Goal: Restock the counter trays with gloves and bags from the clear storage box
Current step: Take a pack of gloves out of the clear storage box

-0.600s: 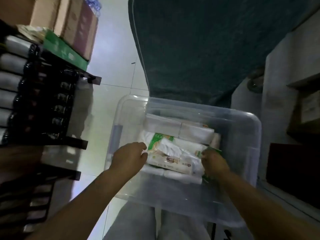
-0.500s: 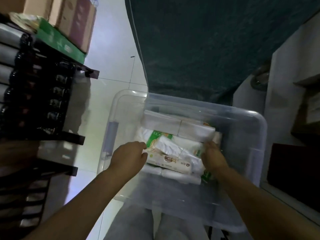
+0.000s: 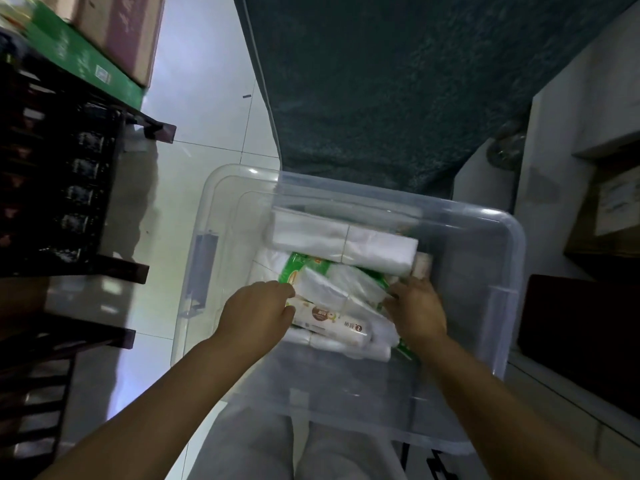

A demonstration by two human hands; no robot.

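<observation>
The left hand (image 3: 258,315) grips the left end of a white pack (image 3: 329,318) with a brown label, and the right hand (image 3: 417,308) seems to curl its fingers on the clear plastic packs (image 3: 346,289) just above it. Both are inside the clear storage box (image 3: 505,299). The box is above a white tiled floor (image 3: 204,109), between a dark rack (image 3: 62,188) on the left and a dark green surface (image 3: 381,81) ahead; the white pack's long axis runs left to right.

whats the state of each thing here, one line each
clear storage box, lid off, holding packs
bundle of packs, in the box, gripped at both ends
left hand, grips bundle's left end
right hand, grips bundle's right end
two white packs, lying side by side, untouched
</observation>
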